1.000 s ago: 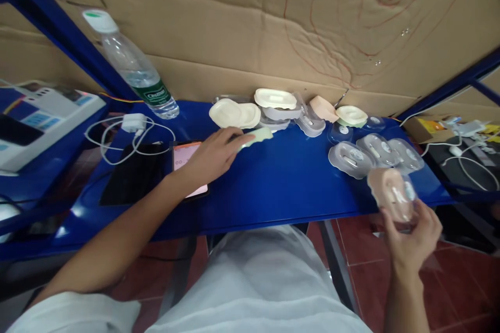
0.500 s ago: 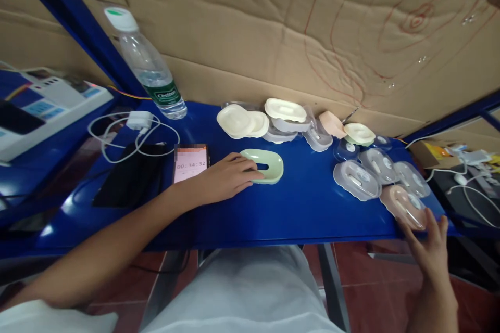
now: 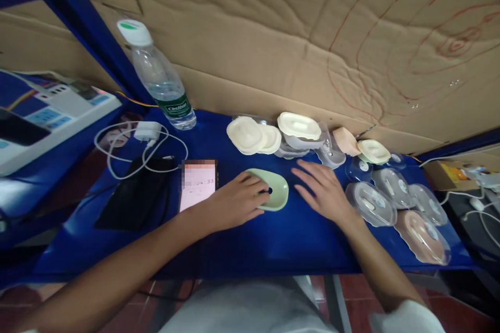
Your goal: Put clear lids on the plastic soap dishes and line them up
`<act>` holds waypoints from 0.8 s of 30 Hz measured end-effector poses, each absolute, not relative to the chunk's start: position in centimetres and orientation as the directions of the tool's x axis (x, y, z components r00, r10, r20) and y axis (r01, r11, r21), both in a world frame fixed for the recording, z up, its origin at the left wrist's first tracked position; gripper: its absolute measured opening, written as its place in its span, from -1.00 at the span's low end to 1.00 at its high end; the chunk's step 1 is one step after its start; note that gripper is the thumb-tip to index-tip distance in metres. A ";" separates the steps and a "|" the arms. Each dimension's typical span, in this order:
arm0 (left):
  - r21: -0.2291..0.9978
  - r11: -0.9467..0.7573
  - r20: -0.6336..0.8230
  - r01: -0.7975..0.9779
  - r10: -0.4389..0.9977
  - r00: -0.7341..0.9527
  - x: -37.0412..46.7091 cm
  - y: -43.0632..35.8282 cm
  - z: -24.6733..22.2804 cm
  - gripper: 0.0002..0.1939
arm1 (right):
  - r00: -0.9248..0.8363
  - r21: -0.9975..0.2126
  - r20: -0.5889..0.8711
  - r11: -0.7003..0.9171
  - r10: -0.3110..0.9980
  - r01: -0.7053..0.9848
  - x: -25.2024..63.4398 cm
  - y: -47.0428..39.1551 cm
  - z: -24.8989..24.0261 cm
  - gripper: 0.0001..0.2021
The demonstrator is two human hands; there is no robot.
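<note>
A pale green oval soap dish with a slot in its middle lies on the blue table. My left hand is closed over the dish's left side, with the fingers covering part of the slot. To the right of the dish, my right hand hovers with its fingers apart and holds nothing. Beyond the hands sit stacked cream dishes, a cream dish on clear plastic and a peach piece. Clear plastic-covered pieces and a pinkish one are on the right.
A phone with a running timer lies left of my left hand. Behind it are a charger with cable and a water bottle. Cardboard walls the back; a power strip is far left.
My right hand has left the pinkish covered piece at the right and come leftward, close to the green soap dish. My left hand stays on the dish. The camera view has shifted.
</note>
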State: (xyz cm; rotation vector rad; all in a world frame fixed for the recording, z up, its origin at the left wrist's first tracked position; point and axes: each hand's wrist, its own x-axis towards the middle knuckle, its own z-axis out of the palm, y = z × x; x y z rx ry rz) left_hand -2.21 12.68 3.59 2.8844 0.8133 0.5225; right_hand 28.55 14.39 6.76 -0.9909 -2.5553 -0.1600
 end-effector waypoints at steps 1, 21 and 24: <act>0.193 -0.864 0.299 0.466 0.504 0.810 -2.2 12.5 3.7 -0.78 | -0.723 -0.023 0.364 0.782 0.586 0.623 26.3 16.1 6.9 -0.58; 0.429 -0.859 0.653 0.279 0.508 0.562 -3.1 9.3 7.9 -0.85 | -0.751 -0.361 0.416 0.851 0.512 0.381 26.2 14.7 6.4 -0.68; 0.408 -0.838 0.658 0.363 0.545 0.519 -3.1 10.1 7.6 -0.94 | -0.758 -0.368 0.436 0.865 0.486 0.342 28.2 13.1 4.6 -0.70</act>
